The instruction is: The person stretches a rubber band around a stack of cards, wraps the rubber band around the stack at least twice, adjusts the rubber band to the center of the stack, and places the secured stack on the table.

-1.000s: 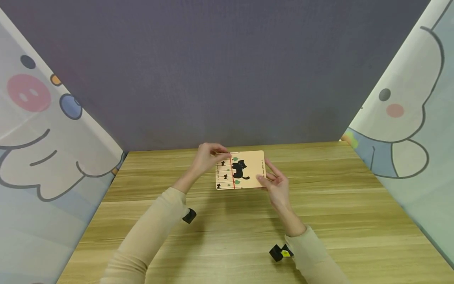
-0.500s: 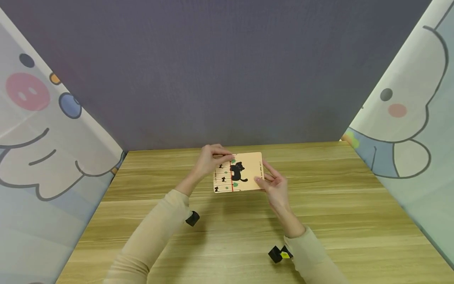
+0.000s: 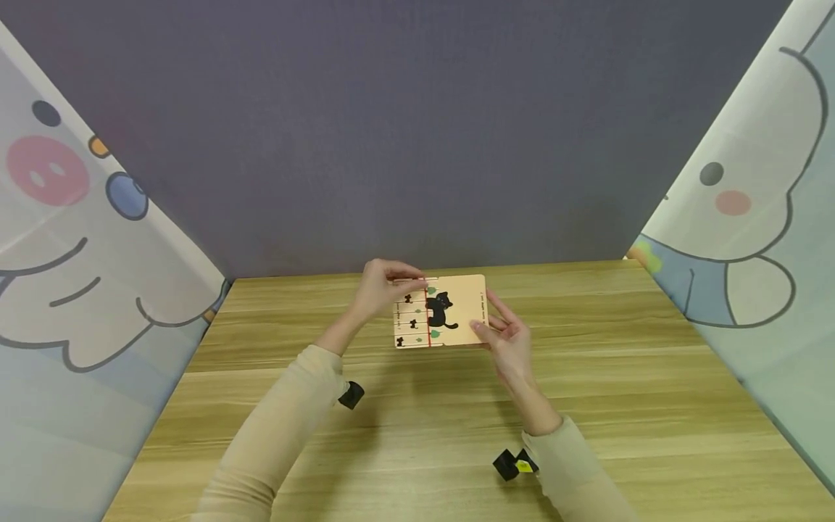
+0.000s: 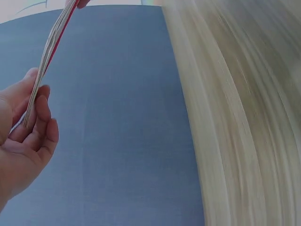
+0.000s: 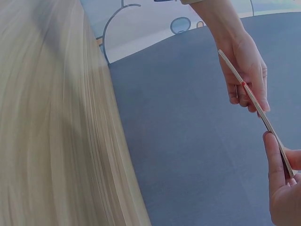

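Observation:
Between my two hands a small cream notebook (image 3: pixel 466 297) is held up above the table, showing a black cat picture. A red elastic band (image 3: pixel 429 326) crosses its front, left of the middle. My left hand (image 3: pixel 378 290) pinches the top edge near the band; whether its fingertips also grip the band cannot be told. With the thumb on the front and fingers behind, my right hand (image 3: pixel 512 344) holds the right edge. Edge-on in the left wrist view, the notebook (image 4: pixel 44 56) shows layered pages, the left hand's thumb and curled fingers around its near end.
Below lies a wood-grain table (image 3: pixel 417 435), with a dark grey panel (image 3: pixel 417 145) behind it. Cartoon-printed curtains (image 3: pixel 59 290) flank both sides. Small black devices (image 3: pixel 351 395) sit by the wrists.
Both hands dipped slightly with the notebook, then rose back to about the same place. The left fingertips have stayed near the red band throughout.

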Demonstrator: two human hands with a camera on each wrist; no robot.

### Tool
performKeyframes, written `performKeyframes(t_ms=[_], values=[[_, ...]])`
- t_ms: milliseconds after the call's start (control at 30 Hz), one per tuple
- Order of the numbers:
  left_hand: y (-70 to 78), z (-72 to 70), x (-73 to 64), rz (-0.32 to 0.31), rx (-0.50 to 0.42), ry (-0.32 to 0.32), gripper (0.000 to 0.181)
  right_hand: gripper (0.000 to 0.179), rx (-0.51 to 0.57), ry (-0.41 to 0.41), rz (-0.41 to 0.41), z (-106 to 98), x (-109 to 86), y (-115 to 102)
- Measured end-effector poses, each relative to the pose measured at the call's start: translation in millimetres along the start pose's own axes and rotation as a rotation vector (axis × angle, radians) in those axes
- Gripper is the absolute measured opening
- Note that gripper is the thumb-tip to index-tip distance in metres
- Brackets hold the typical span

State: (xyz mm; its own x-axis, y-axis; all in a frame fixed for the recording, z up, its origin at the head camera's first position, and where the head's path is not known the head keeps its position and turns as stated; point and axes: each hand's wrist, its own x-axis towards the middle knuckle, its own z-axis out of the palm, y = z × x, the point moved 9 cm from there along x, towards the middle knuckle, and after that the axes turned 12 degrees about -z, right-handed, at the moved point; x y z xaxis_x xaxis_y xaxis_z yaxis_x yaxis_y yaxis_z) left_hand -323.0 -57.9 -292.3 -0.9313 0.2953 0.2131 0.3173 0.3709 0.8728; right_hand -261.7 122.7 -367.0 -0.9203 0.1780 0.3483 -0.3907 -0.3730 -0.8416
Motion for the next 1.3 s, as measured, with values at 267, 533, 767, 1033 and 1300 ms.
performKeyframes(t_ms=[267,533,767,1033,1300], values=[[-6.0,3.1,-2.2,-0.089,-0.033,-0.046,0.017,0.059,-0.016,-0.003,-0.011,-1.1,-1.0,0.2],[21.7,8.5,-14.6,-0.034,-0.034,-0.064,0.017,0.059,-0.038,-0.015,-0.021,0.3,-2.3,1.4],[30.8,10.5,-16.6,0.005,-0.025,-0.062,0.019,0.059,-0.021,-0.015,-0.022,1.1,-2.5,0.4],[25.3,0.9,-14.7,-0.083,-0.065,-0.058,0.018,0.059,-0.012,-0.025,-0.023,1.5,-1.3,-2.1],[20.6,2.3,-15.1,-0.112,-0.121,-0.086,0.014,0.059,-0.016,-0.007,-0.019,3.5,-3.2,-2.9]])
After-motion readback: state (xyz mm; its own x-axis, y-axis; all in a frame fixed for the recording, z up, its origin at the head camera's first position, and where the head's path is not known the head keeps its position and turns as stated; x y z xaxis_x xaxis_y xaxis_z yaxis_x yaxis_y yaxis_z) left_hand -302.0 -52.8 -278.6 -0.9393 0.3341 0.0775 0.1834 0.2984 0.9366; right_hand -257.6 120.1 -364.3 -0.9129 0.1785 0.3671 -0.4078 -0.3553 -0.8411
